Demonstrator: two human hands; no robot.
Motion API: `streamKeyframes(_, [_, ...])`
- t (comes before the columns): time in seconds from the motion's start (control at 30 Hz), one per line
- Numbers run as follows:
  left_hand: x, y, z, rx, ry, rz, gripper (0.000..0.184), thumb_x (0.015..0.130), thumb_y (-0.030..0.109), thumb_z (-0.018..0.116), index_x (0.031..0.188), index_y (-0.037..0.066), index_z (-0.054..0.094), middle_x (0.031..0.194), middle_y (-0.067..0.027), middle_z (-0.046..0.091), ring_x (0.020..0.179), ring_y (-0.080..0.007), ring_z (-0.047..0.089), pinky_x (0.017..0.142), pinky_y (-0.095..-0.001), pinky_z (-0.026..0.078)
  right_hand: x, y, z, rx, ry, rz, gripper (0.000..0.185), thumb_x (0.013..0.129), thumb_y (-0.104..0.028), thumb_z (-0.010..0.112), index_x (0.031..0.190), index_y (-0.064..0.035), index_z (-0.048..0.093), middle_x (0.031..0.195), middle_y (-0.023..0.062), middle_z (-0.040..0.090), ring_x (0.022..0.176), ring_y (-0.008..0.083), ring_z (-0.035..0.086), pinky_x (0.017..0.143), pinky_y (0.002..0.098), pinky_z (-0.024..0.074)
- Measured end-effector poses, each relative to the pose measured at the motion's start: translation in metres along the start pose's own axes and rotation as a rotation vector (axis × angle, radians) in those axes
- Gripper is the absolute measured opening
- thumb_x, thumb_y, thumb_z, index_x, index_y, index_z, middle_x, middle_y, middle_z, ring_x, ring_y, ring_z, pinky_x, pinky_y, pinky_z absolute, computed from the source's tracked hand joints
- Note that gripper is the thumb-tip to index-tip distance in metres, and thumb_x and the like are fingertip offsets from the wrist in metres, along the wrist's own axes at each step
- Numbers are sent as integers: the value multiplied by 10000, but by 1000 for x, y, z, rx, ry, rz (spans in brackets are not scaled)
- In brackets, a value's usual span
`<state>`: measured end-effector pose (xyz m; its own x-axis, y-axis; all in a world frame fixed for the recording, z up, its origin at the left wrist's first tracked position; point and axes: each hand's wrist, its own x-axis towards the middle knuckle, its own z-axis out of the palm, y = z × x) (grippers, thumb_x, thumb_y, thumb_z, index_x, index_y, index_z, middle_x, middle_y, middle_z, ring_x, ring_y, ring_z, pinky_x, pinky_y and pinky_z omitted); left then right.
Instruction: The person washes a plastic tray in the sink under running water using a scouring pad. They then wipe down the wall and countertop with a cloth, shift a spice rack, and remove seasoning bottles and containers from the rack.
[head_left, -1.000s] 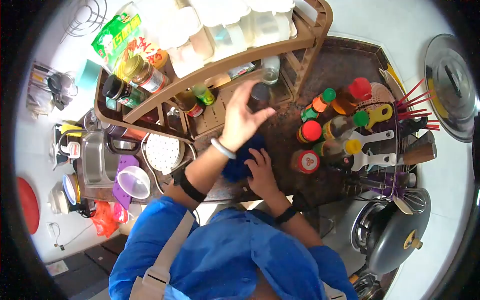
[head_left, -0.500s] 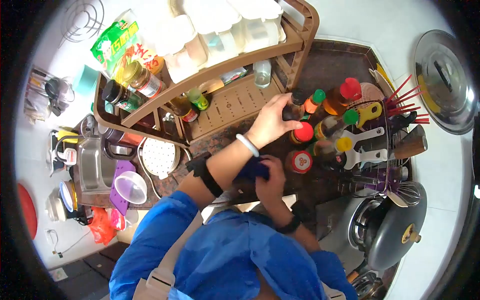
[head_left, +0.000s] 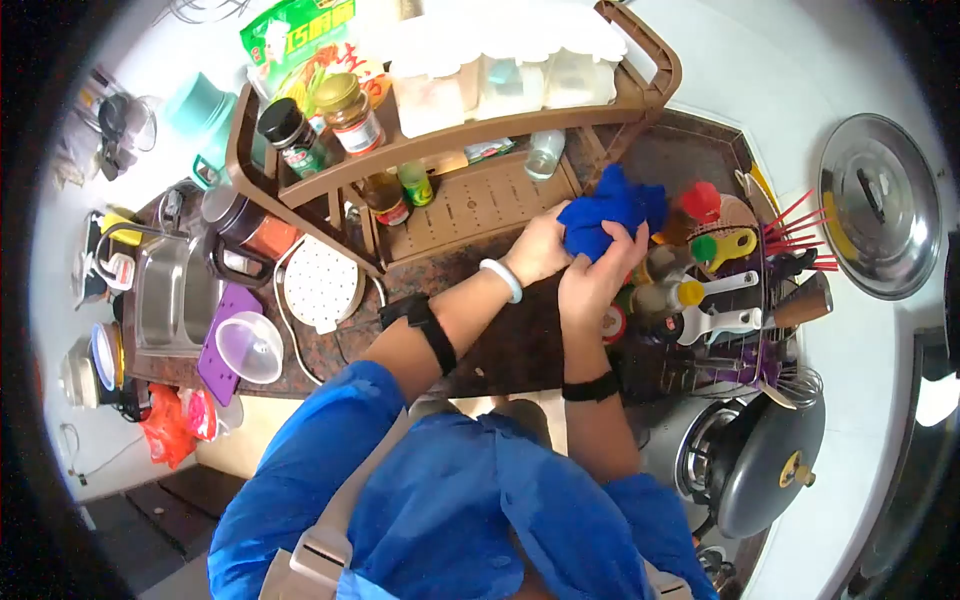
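Observation:
A bunched blue cloth (head_left: 612,212) is between my two hands, above the dark countertop to the right of the brown shelf. My left hand (head_left: 540,245) has its fingers closed at the cloth's left side, mostly tucked behind it. From below, my right hand (head_left: 600,275) grips the cloth, thumb and fingers pressed into it. Any bottle under the cloth is hidden. Just right of my hands stand bottles with a red cap (head_left: 700,202), a green cap (head_left: 704,249) and a yellow cap (head_left: 690,293).
The brown two-tier shelf (head_left: 480,225) holds jars, white-lidded containers and a glass jar (head_left: 544,155). At the right are a utensil rack, a glass lid (head_left: 880,205) and a dark pan (head_left: 765,468). A sink (head_left: 178,298) and purple board (head_left: 228,340) are at the left.
My left hand first reached to a dark-capped bottle near the other bottles. My right hand has lifted the blue cloth from the counter up to my left hand. The view has shifted.

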<state>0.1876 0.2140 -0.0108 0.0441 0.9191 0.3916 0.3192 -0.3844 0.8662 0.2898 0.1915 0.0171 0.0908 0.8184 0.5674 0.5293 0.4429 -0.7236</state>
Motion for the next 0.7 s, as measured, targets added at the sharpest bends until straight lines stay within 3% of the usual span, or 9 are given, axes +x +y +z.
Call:
streamKeyframes(0.07, [4, -3, 5, 95, 87, 76, 441, 715, 144, 744, 1122, 74, 588, 1031, -155, 600, 976, -368, 586, 844, -402, 489, -3, 4, -1, -26, 17, 14, 552, 661, 157, 513, 1149, -102, 508, 1394, 289, 296, 1289, 469, 327, 1075, 508, 266])
streamKeyframes(0.23, [-3, -7, 8, 178, 80, 25, 341, 728, 132, 725, 1011, 40, 558, 949, -174, 581, 918, -379, 588, 806, -415, 480, -15, 3, -27, -193, -25, -19, 511, 663, 155, 507, 1109, -86, 568, 1269, 235, 422, 1203, 428, 425, 1026, 468, 342])
streamKeyframes(0.3, [-6, -4, 12, 58, 199, -49, 300, 739, 127, 711, 970, 22, 550, 954, -185, 565, 928, -384, 573, 813, -434, 470, -18, -6, -42, -25, -73, -16, 498, 647, 156, 493, 1095, -48, 567, 1175, 198, 492, 1140, 367, 491, 1011, 429, 371])
streamKeyframes(0.33, [-8, -6, 12, 82, 207, -35, 352, 729, 140, 737, 998, 22, 543, 989, -198, 559, 964, -387, 563, 846, -425, 463, -18, -13, -44, 32, 21, -10, 493, 652, 156, 468, 1103, -23, 551, 1104, 148, 526, 1082, 297, 521, 999, 396, 394])
streamKeyframes(0.37, [-11, -8, 16, 73, 216, -37, 352, 729, 140, 737, 998, 22, 543, 989, -198, 559, 964, -387, 563, 846, -425, 463, -14, -21, -50, 25, 13, -17, 493, 652, 156, 468, 1103, -23, 551, 1104, 148, 526, 1082, 297, 521, 999, 396, 394])
streamKeyframes(0.43, [-13, -3, 20, 149, 209, -132, 477, 701, 149, 770, 1094, 36, 525, 1063, -203, 539, 1024, -396, 539, 879, -427, 454, 1, -47, -63, 249, 308, 3, 452, 718, 111, 468, 1147, -23, 518, 1112, 117, 512, 1086, 261, 504, 999, 384, 401])
streamKeyframes(0.5, [-14, 1, 18, 133, 202, -147, 613, 670, 179, 794, 1181, 38, 488, 1137, -207, 512, 1067, -412, 513, 908, -432, 443, 12, -78, -69, 403, 511, -134, 397, 795, 36, 478, 1187, -31, 481, 1109, 113, 510, 1076, 250, 503, 985, 379, 412])
streamKeyframes(0.57, [-17, 3, 16, 233, 87, -184, 702, 658, 208, 802, 1243, 49, 448, 1171, -208, 492, 1095, -423, 493, 930, -440, 432, 11, -83, -71, 436, 524, -103, 377, 820, -9, 493, 1196, -29, 469, 1159, 130, 496, 1083, 257, 501, 985, 390, 410])
streamKeyframes(0.7, [-15, -12, 21, 122, 116, -177, 619, 737, 263, 736, 1233, 52, 431, 1144, -241, 538, 1077, -439, 523, 909, -452, 442, -12, -24, -29, 282, 355, 38, 425, 870, -50, 554, 1262, -40, 389, 1255, 151, 454, 1121, 289, 482, 997, 418, 383])
